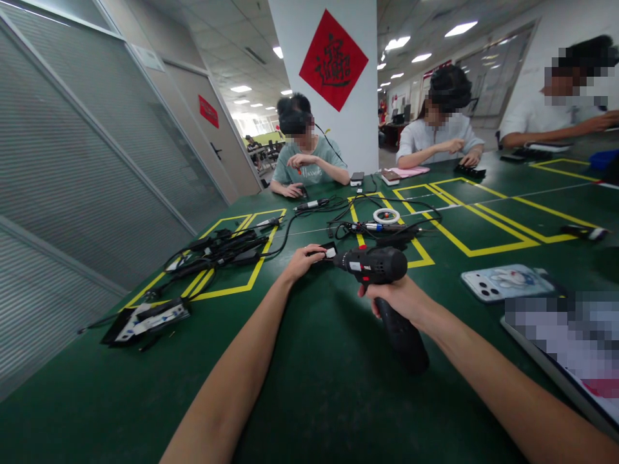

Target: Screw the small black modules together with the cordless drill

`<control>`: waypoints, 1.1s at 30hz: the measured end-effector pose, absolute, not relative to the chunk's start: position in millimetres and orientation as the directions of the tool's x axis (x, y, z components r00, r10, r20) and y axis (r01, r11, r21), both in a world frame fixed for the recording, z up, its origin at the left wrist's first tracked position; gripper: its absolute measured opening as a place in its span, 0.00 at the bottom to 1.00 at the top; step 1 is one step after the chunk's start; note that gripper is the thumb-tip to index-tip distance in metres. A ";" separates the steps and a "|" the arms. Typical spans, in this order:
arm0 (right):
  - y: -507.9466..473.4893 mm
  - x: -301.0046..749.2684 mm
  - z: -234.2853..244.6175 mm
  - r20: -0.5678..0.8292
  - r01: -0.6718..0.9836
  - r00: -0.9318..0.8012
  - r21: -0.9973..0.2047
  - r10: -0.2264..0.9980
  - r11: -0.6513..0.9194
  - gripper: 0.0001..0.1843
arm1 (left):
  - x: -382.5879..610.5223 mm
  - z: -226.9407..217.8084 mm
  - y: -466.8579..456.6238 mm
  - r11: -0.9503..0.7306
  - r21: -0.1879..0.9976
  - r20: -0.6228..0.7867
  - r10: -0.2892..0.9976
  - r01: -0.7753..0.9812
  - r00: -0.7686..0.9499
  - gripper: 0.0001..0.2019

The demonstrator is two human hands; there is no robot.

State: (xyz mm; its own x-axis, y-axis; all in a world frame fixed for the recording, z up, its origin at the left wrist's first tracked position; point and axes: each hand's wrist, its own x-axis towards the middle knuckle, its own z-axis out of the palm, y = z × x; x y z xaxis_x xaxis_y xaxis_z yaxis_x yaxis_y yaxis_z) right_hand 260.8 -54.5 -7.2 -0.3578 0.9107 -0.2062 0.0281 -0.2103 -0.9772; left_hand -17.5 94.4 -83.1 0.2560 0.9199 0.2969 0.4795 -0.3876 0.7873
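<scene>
My right hand (403, 298) is wrapped round the grip of a black cordless screwdriver (382, 265), whose nose points left. At that nose my left hand (304, 260) is closed on a small black part with a white label (329, 251), holding it down on the green table (309, 361). Both forearms reach in from the bottom edge.
Black cables and adapters (220, 250) lie in the yellow-taped boxes at left, and more parts (145, 319) sit near the left edge. A tape roll (386, 215) and cables lie beyond the tool. A white phone (507, 282) and a tablet (565, 348) are at right. Three people sit across the table.
</scene>
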 end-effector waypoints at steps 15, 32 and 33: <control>-50.8 255.3 -14.8 -0.233 0.063 -0.333 -0.972 0.914 -0.225 0.07 | -19.1 -85.8 97.8 -0.387 0.793 0.296 0.920 0.471 0.257 0.16; -52.7 250.1 -14.4 -0.164 0.145 -0.348 -0.982 0.923 -0.119 0.03 | -20.0 -87.2 99.0 -0.389 0.791 0.298 0.919 0.473 0.257 0.16; -53.1 249.9 -13.6 -0.163 0.151 -0.351 -0.982 0.922 -0.116 0.03 | -19.9 -87.3 99.2 -0.387 0.791 0.297 0.920 0.475 0.256 0.16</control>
State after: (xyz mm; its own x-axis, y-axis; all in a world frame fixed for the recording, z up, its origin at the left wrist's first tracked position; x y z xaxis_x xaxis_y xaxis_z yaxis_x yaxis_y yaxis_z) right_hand 249.9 -53.1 -13.6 -0.3513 0.9220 -0.1626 0.1509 -0.1157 -0.9818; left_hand -19.9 99.2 -87.3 0.2557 0.9200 0.2970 0.4746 -0.3871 0.7905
